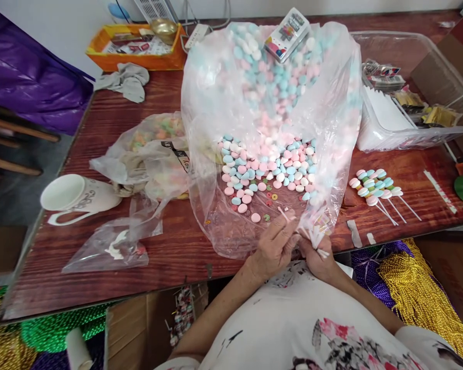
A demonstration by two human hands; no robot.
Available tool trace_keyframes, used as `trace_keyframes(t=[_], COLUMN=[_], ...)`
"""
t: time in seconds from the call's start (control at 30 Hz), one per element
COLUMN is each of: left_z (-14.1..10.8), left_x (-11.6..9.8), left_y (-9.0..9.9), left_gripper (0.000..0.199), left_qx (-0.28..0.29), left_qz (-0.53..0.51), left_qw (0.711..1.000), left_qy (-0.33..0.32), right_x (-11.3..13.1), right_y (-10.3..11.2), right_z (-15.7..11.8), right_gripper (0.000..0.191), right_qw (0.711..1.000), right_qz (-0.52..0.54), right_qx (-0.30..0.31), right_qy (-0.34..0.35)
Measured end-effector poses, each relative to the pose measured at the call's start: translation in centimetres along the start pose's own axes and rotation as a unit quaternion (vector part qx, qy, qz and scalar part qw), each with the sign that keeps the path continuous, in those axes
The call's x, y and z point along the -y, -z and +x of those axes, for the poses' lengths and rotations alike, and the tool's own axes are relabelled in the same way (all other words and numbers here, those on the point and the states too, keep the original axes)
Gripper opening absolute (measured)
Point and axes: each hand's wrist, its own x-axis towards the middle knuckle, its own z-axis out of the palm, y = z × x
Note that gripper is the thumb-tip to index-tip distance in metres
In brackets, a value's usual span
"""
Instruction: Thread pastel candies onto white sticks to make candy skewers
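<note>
My left hand [275, 245] is at the table's front edge, its fingers pinched together. What it pinches is too small and covered to make out. Close beside it, my right hand [319, 258] is closed around a bunch of white sticks [317, 237], their ends poking out over the fingers. In front of both hands lies a large clear plastic bag [224, 226], spread open towards me. Pink, blue and white candy-like pieces [250, 167] fill it, with a few small coloured rings [274, 197] near its mouth. Finished-looking candy sticks [374, 186] lie to the right.
Left of the bag are a white mug [81, 198], a knotted bag of coloured pieces [154, 139] and a small clear bag [104, 252]. An orange tray [135, 60] and grey cloth [125, 82] sit behind. A clear bin [393, 139] stands right; a small boxed pack [287, 35] rests atop the large bag.
</note>
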Motion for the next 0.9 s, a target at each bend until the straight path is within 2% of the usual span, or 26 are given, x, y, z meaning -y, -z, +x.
trace_keyframes(t=[0.07, 0.13, 0.23, 0.3, 0.33, 0.4, 0.47, 0.53, 0.63, 0.73, 0.8, 0.9], left_z=[0.0, 0.4, 2.0, 3.9, 4.8, 6.6, 7.7, 8.0, 7.7, 8.0, 8.5, 9.3], left_x=[-0.2, 0.2, 2.0, 3.8, 4.6, 6.0, 6.9, 7.3, 7.5, 7.3, 6.7, 5.6], left_y=[-0.6, -0.3, 1.8, 3.3, 3.8, 4.1, 3.6, 2.9, 1.9, 0.7, -0.6, -2.9], left_gripper=[0.047, 0.045, 0.039, 0.032, 0.029, 0.023, 0.023, 0.024, 0.021, 0.017, 0.014, 0.015], left_qx=[0.020, 0.032, 0.019, 0.015, 0.037, 0.143, 0.227, 0.249, 0.209, 0.186, 0.205, 0.256], left_qz=[-0.044, -0.071, -0.041, 0.043, 0.097, 0.205, 0.277, 0.308, 0.279, 0.160, 0.115, 0.162], left_qw=[0.999, 0.997, 0.997, 0.994, 0.990, 0.964, 0.929, 0.915, 0.936, 0.969, 0.972, 0.953], left_qy=[0.003, 0.012, 0.062, 0.097, 0.098, 0.092, 0.088, 0.078, 0.045, 0.022, 0.022, -0.002], right_x=[0.2, 0.4, 0.3, 0.1, -0.1, -0.5, -0.9, -1.2, -1.6, -1.9, -2.0, -2.1], right_y=[0.4, 1.3, 3.3, 4.8, 5.5, 6.3, 6.5, 6.5, 6.3, 6.4, 6.4, 6.3], right_z=[0.2, 0.4, 1.0, 1.3, 1.4, 1.5, 1.3, 0.9, 0.3, 0.0, 0.0, 0.0], right_gripper=[0.025, 0.026, 0.030, 0.034, 0.035, 0.037, 0.039, 0.040, 0.040, 0.039, 0.038, 0.039], right_qw=[1.000, 0.999, 0.994, 0.988, 0.986, 0.985, 0.985, 0.985, 0.986, 0.985, 0.984, 0.985], right_qz=[0.002, -0.006, -0.021, -0.013, -0.007, -0.009, -0.038, -0.067, -0.087, -0.093, -0.093, -0.088], right_qx=[-0.018, -0.026, -0.091, -0.141, -0.152, -0.158, -0.156, -0.151, -0.141, -0.147, -0.148, -0.145], right_qy=[-0.019, -0.030, -0.057, -0.068, -0.070, -0.069, -0.065, -0.053, -0.033, -0.020, -0.015, -0.008])
